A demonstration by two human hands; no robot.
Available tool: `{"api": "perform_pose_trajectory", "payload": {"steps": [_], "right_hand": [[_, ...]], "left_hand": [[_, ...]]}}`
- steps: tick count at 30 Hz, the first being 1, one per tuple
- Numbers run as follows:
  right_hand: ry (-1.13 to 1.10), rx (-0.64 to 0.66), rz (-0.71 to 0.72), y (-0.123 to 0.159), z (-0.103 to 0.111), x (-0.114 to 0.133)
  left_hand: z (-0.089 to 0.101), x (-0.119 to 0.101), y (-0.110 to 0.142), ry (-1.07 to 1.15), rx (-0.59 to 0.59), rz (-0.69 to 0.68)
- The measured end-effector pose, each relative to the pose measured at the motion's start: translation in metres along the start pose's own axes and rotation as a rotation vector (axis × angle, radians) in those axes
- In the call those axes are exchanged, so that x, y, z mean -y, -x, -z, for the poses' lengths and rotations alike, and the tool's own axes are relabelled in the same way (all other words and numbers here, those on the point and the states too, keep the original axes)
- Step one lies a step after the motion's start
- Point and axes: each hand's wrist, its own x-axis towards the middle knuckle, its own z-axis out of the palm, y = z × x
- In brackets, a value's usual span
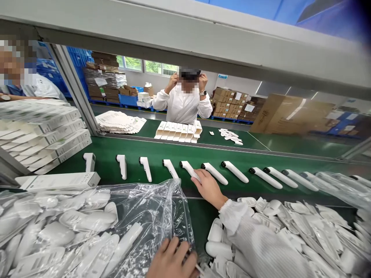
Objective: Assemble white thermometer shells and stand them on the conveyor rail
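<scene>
Fingers of the right hand [209, 189] touch a black-tipped white handheld device [187, 168] on the green belt [155, 152]; those of the left hand [174, 259] curl by a clear plastic bag [156, 208]. I can't tell either grip. Brown cartons [224, 103] stand stacked beyond.

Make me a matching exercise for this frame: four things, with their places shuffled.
1. Right hand
2. Left hand
3. Row of white cartons
4. Low blue crate

A. In the background, beside stacked brown boxes
B. Touching a white device
C. In front of the person opposite
D. At the picture's bottom edge, by the clear bag

Pairs: 1-B, 2-D, 3-C, 4-A
</scene>
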Motion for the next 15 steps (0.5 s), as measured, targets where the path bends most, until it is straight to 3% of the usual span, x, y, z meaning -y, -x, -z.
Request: {"api": "perform_pose_trajectory", "payload": {"steps": [1,3,7,9,12,15], "right_hand": [[-0.111,0.015,0.018,0.008,0.007,0.003],[-0.374,0.167,0.0,0.024,0.022,0.011],[-0.922,0.683,-0.173,0.049,0.04,0.03],[-1.145,0.84,-0.239,0.056,0.041,0.036],[-1.335,0.833,-0.314,0.056,0.04,0.038],[-1.325,0.757,-0.366,0.045,0.04,0.031]], "left_hand": [[0.009,0.002,-0.005,0.002,0.06,0.021],[0.028,0.007,-0.019,-0.003,0.131,0.04],[0.051,0.023,-0.053,-0.053,0.102,-0.119],[0.053,0.032,-0.067,-0.074,0.063,-0.166],[0.047,0.043,-0.08,-0.008,0.019,-0.112],[0.041,0.054,-0.086,0.157,-0.016,0.059]]}}
